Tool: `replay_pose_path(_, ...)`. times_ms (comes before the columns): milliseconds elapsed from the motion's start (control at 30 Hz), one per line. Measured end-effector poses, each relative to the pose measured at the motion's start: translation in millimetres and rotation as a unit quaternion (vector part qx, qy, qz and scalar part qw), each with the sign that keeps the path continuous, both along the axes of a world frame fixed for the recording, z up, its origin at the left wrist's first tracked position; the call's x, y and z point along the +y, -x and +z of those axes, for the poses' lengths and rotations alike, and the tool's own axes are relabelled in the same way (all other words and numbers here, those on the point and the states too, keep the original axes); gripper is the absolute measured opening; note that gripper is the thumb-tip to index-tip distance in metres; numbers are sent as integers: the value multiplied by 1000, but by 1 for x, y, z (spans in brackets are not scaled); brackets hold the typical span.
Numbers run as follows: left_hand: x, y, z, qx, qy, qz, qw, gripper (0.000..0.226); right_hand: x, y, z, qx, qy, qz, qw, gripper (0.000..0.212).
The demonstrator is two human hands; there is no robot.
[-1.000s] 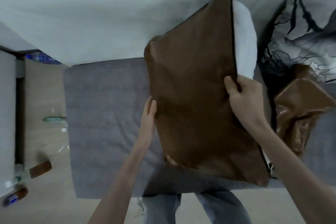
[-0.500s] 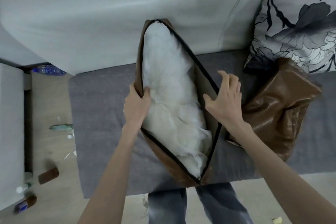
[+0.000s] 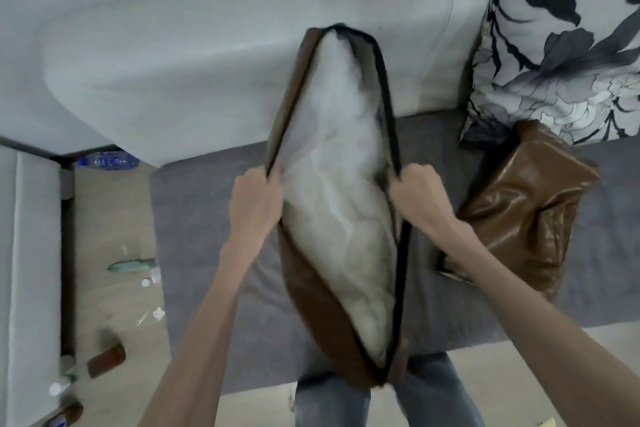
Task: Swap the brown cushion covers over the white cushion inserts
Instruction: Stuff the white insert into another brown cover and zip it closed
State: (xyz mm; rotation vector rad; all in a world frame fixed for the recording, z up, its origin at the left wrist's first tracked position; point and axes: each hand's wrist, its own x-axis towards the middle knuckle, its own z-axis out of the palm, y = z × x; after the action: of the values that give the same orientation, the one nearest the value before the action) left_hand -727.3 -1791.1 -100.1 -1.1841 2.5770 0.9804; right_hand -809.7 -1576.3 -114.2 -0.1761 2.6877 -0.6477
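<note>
Grey sofa seat point(image 3: 207, 218): left hand point(image 3: 254, 204) and right hand point(image 3: 420, 199) each clench brown cover point(image 3: 311, 305) zipper edges; white insert point(image 3: 339, 211) may snag, straining zipper.

Home living room, pale sofa point(image 3: 207, 55), patterned cushion point(image 3: 561, 55)

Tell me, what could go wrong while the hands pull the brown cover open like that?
Both hands, left hand and right hand, grip opposite edges of the brown cover at its dark zipper edge. Pulling hard might strain or tear that seam. The white insert bulges out and could snag on the zipper. The second brown cover lies near the sofa seat's front and might get knocked off.
</note>
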Motion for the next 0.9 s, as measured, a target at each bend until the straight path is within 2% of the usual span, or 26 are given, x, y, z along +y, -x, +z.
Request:
replay_pose_path(67,-12,-11,6,6,-26,30,999,45,9,0,12,-10,0,-12,1000,30)
replay_pose_path(133,-10,-30,10,-24,-59,34,997,45,10,-7,18,-68,-32,3,997,22)
replay_pose_path(233,-3,-35,22,33,-67,29,997,58,-9,-3,33,-24,-4,-1,1000,30)
replay_pose_path(300,-2,-31,22,60,-98,20,993,51,-19,1,38,-15,14,4,1000,25)
replay_pose_path(367,1,-33,30,38,-105,20,994,45,-25,0,50,-45,-3,19,999,15)
replay_pose_path(433,0,-26,34,97,-87,40,991,50,-24,18,63,30,3,7,1000,22)
replay_pose_path(500,1,-26,45,151,-157,68,974,49,-22,31,77,77,5,-5,997,25)
replay_pose_path(600,12,-23,56,151,-187,49,969,47,-29,40,100,47,-52,53,996,17)
replay_pose_path(667,18,-14,57,171,-197,74,963,50,-42,48,116,108,-69,97,987,14)
replay_pose_path(733,24,-20,47,167,-242,79,953,52,-49,34,121,172,-68,123,975,14)
replay_pose_path(800,37,-36,30,131,-271,70,951,50,-53,3,106,197,-68,167,964,11)
replay_pose_path(867,54,-56,-2,81,-285,85,951,44,-50,-32,79,171,-89,226,955,5)
replay_pose_path(900,63,-71,-23,39,-299,89,949,38,-46,-52,60,127,-106,261,951,10)
